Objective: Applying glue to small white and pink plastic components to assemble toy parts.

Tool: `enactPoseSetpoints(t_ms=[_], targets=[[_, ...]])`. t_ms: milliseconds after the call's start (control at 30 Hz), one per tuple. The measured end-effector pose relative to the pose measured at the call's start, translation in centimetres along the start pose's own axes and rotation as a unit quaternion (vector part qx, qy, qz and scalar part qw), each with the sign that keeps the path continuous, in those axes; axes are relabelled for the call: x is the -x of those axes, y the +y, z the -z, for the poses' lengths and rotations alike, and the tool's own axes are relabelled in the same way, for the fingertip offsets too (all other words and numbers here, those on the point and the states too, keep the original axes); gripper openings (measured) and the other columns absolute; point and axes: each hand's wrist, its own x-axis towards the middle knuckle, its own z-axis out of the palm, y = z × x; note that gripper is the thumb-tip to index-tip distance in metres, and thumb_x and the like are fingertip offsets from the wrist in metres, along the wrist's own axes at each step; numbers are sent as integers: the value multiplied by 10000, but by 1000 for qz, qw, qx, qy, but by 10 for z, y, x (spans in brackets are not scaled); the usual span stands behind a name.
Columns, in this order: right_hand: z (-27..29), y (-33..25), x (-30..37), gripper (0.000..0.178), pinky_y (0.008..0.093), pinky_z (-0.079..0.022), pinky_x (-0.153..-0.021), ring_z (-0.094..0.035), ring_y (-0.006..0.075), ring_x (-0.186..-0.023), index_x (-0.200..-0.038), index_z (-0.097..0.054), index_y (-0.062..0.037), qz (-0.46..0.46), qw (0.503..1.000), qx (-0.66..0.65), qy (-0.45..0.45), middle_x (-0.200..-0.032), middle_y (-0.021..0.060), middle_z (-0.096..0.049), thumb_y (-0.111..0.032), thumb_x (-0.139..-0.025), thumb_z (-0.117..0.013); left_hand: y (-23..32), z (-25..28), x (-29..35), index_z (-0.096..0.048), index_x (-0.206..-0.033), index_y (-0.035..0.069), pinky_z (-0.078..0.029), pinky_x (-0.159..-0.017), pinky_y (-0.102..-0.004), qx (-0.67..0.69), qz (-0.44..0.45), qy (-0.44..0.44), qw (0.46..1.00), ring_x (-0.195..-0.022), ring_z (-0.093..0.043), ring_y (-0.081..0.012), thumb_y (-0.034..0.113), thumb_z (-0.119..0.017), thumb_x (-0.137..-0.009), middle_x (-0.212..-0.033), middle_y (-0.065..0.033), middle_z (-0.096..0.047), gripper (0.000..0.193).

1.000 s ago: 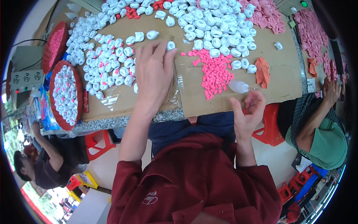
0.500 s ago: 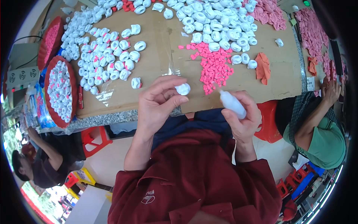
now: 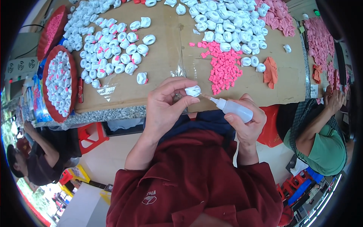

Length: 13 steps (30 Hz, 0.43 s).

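Observation:
Between thumb and fingers, my left hand point(image 3: 166, 102) pinches a small white molded piece point(image 3: 193, 90). My right hand point(image 3: 247, 123) is wrapped round a translucent squeeze bottle point(image 3: 237, 110) tilted to the left. The bottle's thin nozzle points at the white piece, its tip close beside it; I cannot tell whether they touch. Just beyond my hands lies a pile of small pink pieces point(image 3: 223, 72). Farther back is a heap of white ring-like pieces point(image 3: 227, 26), and to the left a group of similar white pieces with pink bits on them point(image 3: 113, 53).
A red tray point(image 3: 72, 85) of white and pink pieces stands at the left, with another red tray point(image 3: 56, 36) behind it. Orange cloth-like scraps point(image 3: 270, 72) lie on the cardboard at right. People sit on both sides; a green sleeve point(image 3: 325, 145) shows at right.
My right hand has tipped the bottle flatter, bringing its nozzle left toward the white piece. The held piece has turned in my left fingers. The whole view has shifted slightly.

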Motion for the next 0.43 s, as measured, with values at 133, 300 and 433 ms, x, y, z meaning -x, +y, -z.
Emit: enactPoseSetpoints(t_ms=[133, 300, 433], targets=[[2, 0, 0, 314, 233, -314, -532, -431, 123, -600, -833, -628, 63, -6, 1000, 0, -6, -645, 46, -534, -133, -609, -727, -1, 0, -1, -564, -1010, -60, -483, -773, -252, -7, -1, 6, 1000, -884, -564, -153, -149, -616, -693, -1019, -97, -524, 333], [7, 2, 1, 295, 239, -373, -535, -476, 136, -594, -855, -635, 46, -10, 1000, 5, -15, -715, 77, -621, -43, -599, -753, -3, 0, 0, -566, -1003, -56, -478, -777, -251, -6, -21, 18, 1000, -889, -562, -149, -146, -619, -694, -1016, -94, -527, 326], [5, 2, 2, 294, 238, -372, -535, -476, 133, -599, -855, -636, 44, -15, 1000, -12, -13, -707, 71, -615, -46, -601, -753, -2, 1, -1, -565, -1011, -50, -475, -781, -253, -14, -12, 17, 1000, -895, -560, -151, -135, -624, -696, -1019, -94, -529, 332]])
